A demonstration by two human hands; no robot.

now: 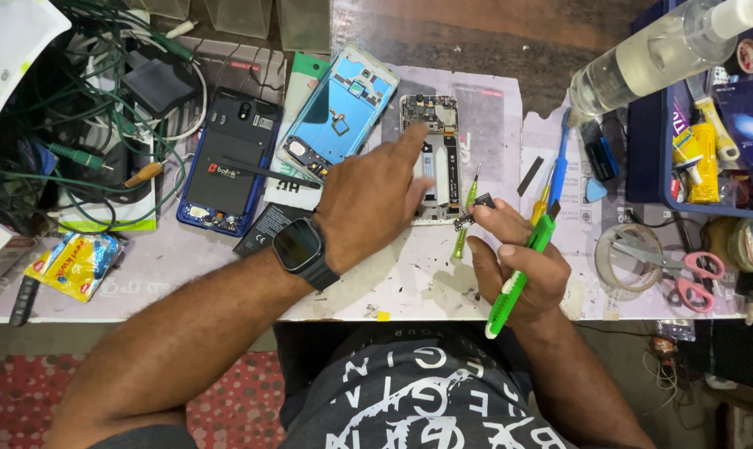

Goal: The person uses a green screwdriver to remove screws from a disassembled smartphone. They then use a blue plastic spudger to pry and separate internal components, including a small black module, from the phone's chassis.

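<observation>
Working an opened phone with both hands at the bench [410, 283].

Nearest us, our right hand [518, 258] pinches a green screwdriver [518, 274] and a small dark part [474, 208] at its fingertips. At eleven o'clock from it, our left hand [372, 199] presses an extended forefinger on the opened phone [433, 158], other fingers curled. We judge the tiny part could slip and vanish among the bench clutter. Farther off lie a blue phone frame [339, 112] and a spray bottle [651, 54].

Glossy green plastic tool [516, 278], matt paper sheet [410, 274]

Paper-covered workbench [443, 283] (seemingly): phones [227, 162], scissors [684, 270]
</observation>
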